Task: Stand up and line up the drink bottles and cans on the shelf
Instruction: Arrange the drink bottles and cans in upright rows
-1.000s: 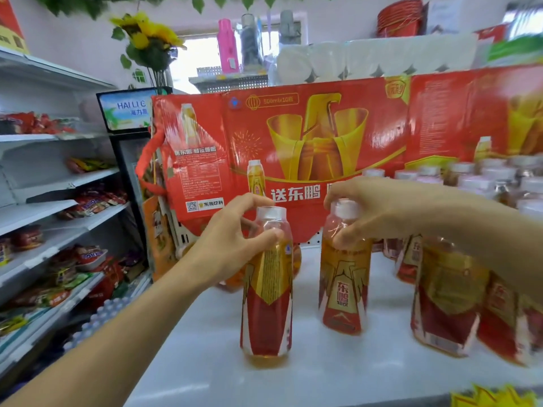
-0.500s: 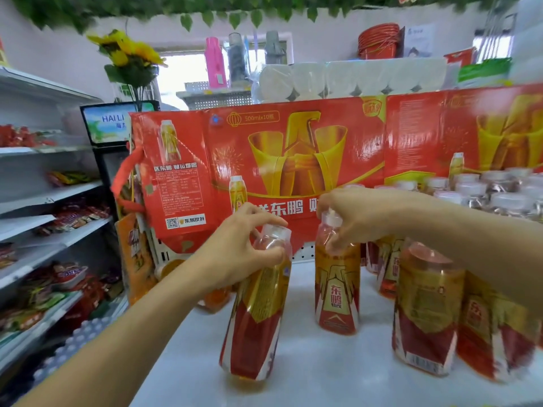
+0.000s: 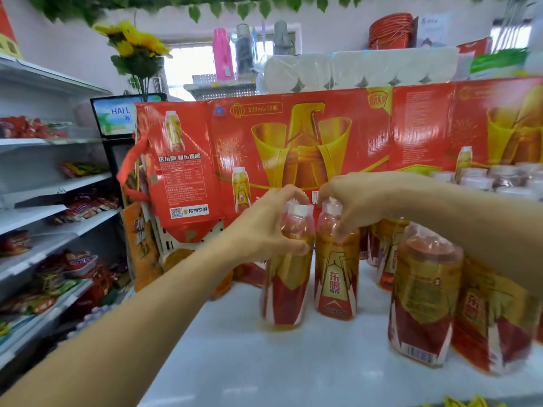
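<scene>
Here the left hand (image 3: 266, 227) clamps the neck of one energy-drink bottle (image 3: 286, 277) and the right hand (image 3: 357, 201) the next bottle (image 3: 336, 277), both upright, just beside each other on the white shelf (image 3: 264, 362), directly ahead.

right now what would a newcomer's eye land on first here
Probably the two hands mid-frame: the left hand and right hand each grip the top of a red-and-gold drink bottle, left bottle and right bottle, upright side by side on the white shelf. Behind them stands a big red drink carton.
</scene>
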The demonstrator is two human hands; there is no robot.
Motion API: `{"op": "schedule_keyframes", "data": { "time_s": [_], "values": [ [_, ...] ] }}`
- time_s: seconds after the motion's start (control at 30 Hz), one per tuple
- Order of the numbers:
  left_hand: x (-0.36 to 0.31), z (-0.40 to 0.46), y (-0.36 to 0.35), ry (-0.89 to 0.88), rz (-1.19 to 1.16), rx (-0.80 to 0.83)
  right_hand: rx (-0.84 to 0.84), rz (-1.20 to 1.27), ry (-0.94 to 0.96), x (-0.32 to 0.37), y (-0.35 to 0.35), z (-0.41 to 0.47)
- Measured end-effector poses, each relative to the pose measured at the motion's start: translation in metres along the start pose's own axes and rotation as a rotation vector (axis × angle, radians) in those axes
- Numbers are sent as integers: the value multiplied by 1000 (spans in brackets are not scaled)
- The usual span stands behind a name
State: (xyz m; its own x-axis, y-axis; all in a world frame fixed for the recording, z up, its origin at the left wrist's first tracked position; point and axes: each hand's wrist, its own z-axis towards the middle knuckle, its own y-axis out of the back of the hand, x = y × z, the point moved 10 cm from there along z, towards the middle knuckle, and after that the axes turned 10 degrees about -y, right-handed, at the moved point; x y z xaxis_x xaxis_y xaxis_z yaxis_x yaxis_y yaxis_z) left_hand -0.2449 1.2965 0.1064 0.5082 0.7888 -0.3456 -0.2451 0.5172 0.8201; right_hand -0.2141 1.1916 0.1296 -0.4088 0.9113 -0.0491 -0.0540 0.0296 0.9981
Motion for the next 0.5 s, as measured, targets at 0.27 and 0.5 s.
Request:
{"op": "schedule_keyframes", "data": {
  "time_s": [0.27,0.5],
  "values": [
    [17,43,-30,2,-16,-164,-31,-57,-71,-37,-2,36],
    [14,40,-36,19,40,-140,-3,-103,-86,-43,-6,42]
  ]
}}
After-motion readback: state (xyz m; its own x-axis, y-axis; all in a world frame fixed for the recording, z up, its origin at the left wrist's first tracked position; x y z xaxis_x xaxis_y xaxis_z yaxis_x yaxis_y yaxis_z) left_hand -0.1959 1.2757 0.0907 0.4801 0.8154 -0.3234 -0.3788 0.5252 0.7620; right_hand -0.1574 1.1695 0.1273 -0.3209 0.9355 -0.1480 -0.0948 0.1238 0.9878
